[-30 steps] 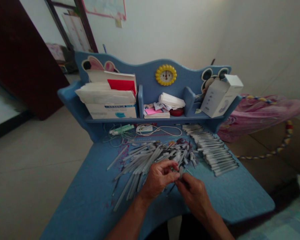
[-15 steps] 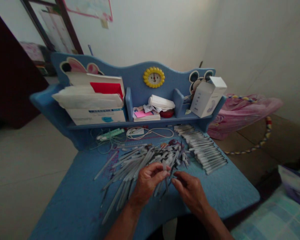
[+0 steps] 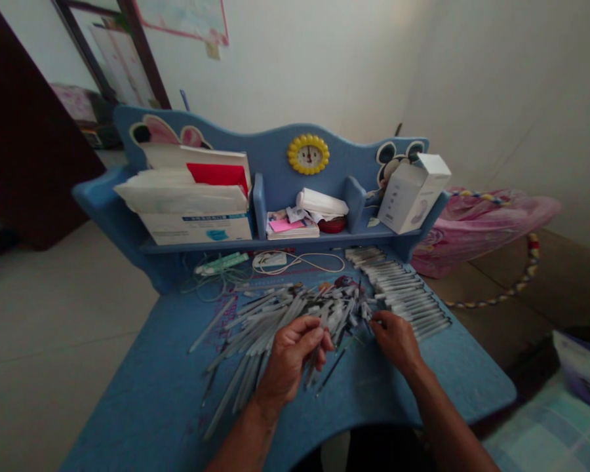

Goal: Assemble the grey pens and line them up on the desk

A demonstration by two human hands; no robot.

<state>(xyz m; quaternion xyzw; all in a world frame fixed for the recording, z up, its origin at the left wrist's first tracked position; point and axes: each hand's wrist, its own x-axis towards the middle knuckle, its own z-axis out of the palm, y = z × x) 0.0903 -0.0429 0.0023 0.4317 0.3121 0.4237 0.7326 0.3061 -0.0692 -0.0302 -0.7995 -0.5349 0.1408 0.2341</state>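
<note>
A loose pile of grey pen barrels (image 3: 275,314) lies across the middle of the blue desk (image 3: 167,387). My left hand (image 3: 292,357) hovers over the near edge of that pile, its fingers curled round a grey pen part. My right hand (image 3: 397,337) reaches right and forward to where the pile meets a neat row of finished pens (image 3: 403,288). Its fingers are bent down onto the pens there, and what they hold, if anything, is hidden. A thin dark refill (image 3: 334,370) lies on the desk between the two hands.
A blue shelf (image 3: 275,239) at the desk's back holds stacked papers and a box (image 3: 196,203), small notes, a yellow clock (image 3: 308,154) and a tilted white carton (image 3: 413,190). A white cable (image 3: 299,262) lies under it. A pink bundle (image 3: 491,219) sits to the right.
My hands have come apart. The right hand has moved from in front of me out to the right, toward the row of pens. The left hand stays over the pile.
</note>
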